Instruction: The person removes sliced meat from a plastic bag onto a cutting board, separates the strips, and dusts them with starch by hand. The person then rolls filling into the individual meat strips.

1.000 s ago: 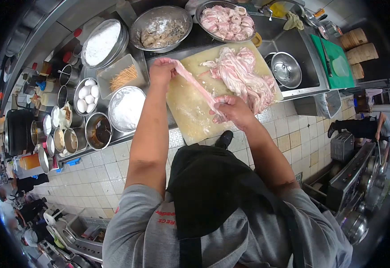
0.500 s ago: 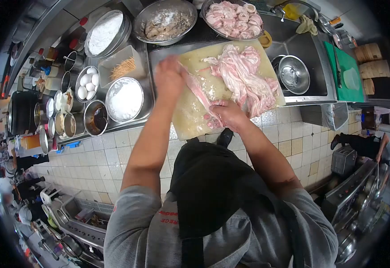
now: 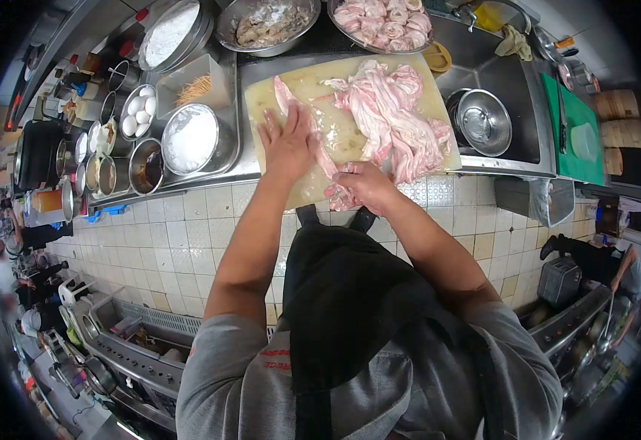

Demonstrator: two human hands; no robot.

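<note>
A long, thin strip of raw meat (image 3: 283,95) lies slantwise across the pale cutting board (image 3: 257,94). My left hand (image 3: 289,145) rests flat on its middle, fingers spread. Near the board's front edge, my right hand (image 3: 370,186) is closed on the strip's near end, where a bunched piece of meat (image 3: 341,196) shows beneath the fingers. Beside the strip, on the board's right half, sits a heap of pink and white meat strips (image 3: 397,121). Behind the board, a metal bowl (image 3: 364,48) holds several rolled meat pieces (image 3: 386,23).
To the left stand a bowl of white powder (image 3: 191,139), a container of wooden sticks (image 3: 194,91) and a bowl of eggs (image 3: 141,110). A floured mixture (image 3: 272,29) fills another bowl behind. Rightward are a sink holding a steel bowl (image 3: 484,122) and a green board (image 3: 592,158) with a knife.
My left hand has come down from the strip's far end and now lies flat on its middle, leaving that end uncovered. My right hand keeps its grip. The camera view has shifted slightly.
</note>
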